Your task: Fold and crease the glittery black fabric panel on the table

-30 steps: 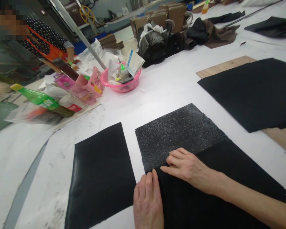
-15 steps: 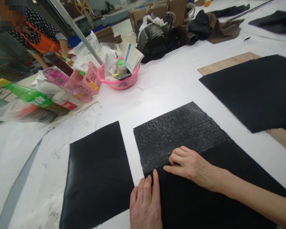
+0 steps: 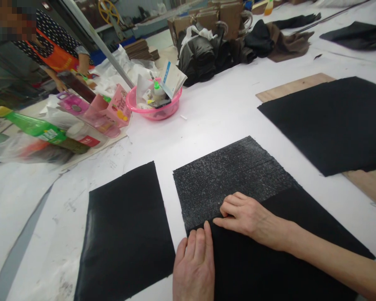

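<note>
A smooth black leather-like sheet [image 3: 288, 234] lies over a speckled dark grey sheet [image 3: 225, 175], leaving the far part of the speckled one uncovered. My left hand [image 3: 194, 263] is at the near left corner of the black sheet's edge, its fingers close together and pinching it. Just to the right, my right hand [image 3: 250, 217] has its fingers curled and its thumb against the same edge. What lies under the fingertips is partly hidden. Left of both hands, a separate black panel [image 3: 128, 234] lies flat on the white tabletop [image 3: 213, 113].
At right, a stack of black pieces [image 3: 329, 121] rests on a wooden board [image 3: 297, 87]. A pink basin [image 3: 156, 113] of small items stands beyond, with a green bottle [image 3: 44, 129] to its left. Dark rolled material [image 3: 197, 58] lies at the back. Another person [image 3: 56, 50] stands far left.
The view has shifted slightly. My left hand has moved a little right along the black sheet's edge, closer to my right hand, which keeps its place on the sheet.
</note>
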Demonstrator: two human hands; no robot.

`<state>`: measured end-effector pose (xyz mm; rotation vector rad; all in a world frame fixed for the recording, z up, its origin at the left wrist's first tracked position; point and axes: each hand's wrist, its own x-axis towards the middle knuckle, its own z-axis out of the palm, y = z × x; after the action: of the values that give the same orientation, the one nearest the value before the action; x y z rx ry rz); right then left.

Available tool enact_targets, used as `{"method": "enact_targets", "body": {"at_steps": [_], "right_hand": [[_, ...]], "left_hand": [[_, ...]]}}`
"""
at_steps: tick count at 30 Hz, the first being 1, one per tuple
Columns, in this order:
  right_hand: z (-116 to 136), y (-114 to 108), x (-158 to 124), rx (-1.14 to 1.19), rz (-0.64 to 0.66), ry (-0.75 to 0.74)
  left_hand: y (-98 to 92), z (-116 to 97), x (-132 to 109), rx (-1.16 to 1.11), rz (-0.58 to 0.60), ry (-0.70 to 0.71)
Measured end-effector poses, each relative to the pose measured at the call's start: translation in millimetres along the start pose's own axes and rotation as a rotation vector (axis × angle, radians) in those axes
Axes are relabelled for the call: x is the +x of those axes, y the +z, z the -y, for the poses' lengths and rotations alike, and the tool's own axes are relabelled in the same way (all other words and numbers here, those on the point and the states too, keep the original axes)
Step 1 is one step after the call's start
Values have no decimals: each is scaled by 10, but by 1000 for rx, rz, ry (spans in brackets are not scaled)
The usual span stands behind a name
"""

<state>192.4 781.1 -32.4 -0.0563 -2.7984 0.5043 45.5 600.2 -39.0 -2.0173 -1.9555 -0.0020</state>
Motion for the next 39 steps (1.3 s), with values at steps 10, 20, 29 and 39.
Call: {"method": "enact_targets", "body": {"at_steps": [10, 20, 29, 39], "right_hand": [[-164, -158, -179, 4, 13, -21], [-136, -96, -210, 7, 10, 41], [-150, -98, -229, 19, -27, 72], [-334, -194, -373, 63, -28, 50]], "left_hand": [[21, 40, -1, -43, 55, 28], [3, 17, 70, -42, 26, 57], [-65, 34, 211, -17, 122, 162], [-44, 28, 268, -20, 178, 181]]}}
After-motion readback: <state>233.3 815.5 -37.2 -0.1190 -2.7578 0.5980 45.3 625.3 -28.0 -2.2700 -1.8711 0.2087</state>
